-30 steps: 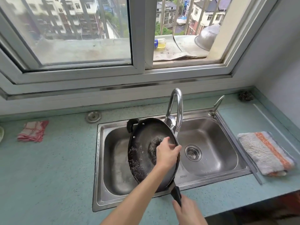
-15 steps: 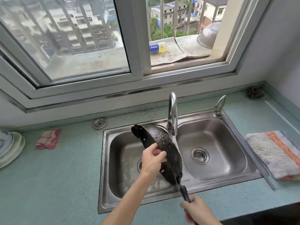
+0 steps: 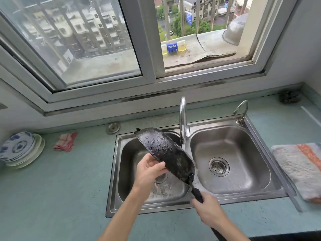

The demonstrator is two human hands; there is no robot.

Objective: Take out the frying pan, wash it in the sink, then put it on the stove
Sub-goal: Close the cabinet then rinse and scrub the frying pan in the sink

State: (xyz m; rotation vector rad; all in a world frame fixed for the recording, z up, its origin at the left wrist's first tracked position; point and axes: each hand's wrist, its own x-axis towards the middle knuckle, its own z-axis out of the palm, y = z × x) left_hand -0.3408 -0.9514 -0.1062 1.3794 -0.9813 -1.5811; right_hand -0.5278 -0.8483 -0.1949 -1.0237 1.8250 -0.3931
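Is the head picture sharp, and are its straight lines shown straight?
Head view: soft daylight from the window, no hard shadows; window frame and counter edges bow from wide-angle distortion; wet frying pan and sink glint; overall slightly soft.

1 head-worn wide-angle camera is looking forward and steeply down, close over the stainless steel double-basin sink [image 3: 114,173] at lower centre, while the white-framed sliding window [image 3: 147,49] is filling the upper frame, its edges bowing.
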